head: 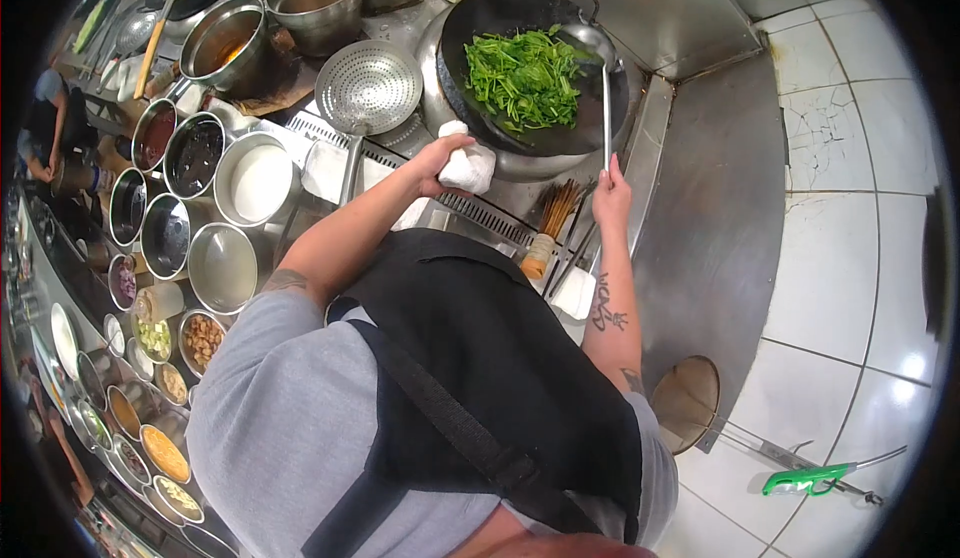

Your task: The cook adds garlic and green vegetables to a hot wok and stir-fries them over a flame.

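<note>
Chopped leafy greens (523, 81) lie heaped in a black wok (480, 14) on the range. My left hand (444, 162) grips a folded white cloth (469, 166) at the wok's near left rim; whether the cloth wraps a wok handle, I cannot tell. In my right hand (612, 196) is the handle of a steel ladle (607, 119). The ladle's bowl rests inside the wok's far right side, beside the greens. Below the wok, between my forearms, lies a bamboo wok brush (551, 231) with dark metal rods along its right side.
A perforated steel strainer (369, 86) sits left of the wok, its handle toward me. Steel pots (317, 2) stand behind it. Several containers of sauces and ingredients (255, 179) line the left. A metal wall panel (697, 205) borders the right, with a green lighter (806, 479) at lower right.
</note>
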### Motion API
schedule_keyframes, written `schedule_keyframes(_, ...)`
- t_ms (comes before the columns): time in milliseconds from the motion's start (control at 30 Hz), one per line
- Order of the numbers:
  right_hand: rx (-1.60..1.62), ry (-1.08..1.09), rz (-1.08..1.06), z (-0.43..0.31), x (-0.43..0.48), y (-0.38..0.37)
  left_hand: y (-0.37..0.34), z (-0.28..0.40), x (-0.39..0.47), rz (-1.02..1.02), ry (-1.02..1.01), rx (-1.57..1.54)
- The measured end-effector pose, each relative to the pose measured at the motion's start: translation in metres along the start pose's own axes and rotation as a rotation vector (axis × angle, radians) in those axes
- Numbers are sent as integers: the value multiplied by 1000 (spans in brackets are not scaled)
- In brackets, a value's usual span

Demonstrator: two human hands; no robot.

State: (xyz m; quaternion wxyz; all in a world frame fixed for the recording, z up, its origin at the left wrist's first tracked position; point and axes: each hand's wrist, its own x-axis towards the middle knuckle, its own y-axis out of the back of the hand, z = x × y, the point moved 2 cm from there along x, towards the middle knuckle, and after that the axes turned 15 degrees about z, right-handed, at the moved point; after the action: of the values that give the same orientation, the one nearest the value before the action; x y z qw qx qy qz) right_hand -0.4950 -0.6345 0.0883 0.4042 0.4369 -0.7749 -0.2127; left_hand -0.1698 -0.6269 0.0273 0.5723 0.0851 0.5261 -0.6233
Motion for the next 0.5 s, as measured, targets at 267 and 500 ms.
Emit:
schedule_keyframes(267, 297, -635, -123, -26, 40, -44, -35, 8, -13, 5, -112, -87)
schedule_keyframes(500, 98, -369, -521, -58, 44, -36, -69, 14, -2, 122, -112, 3)
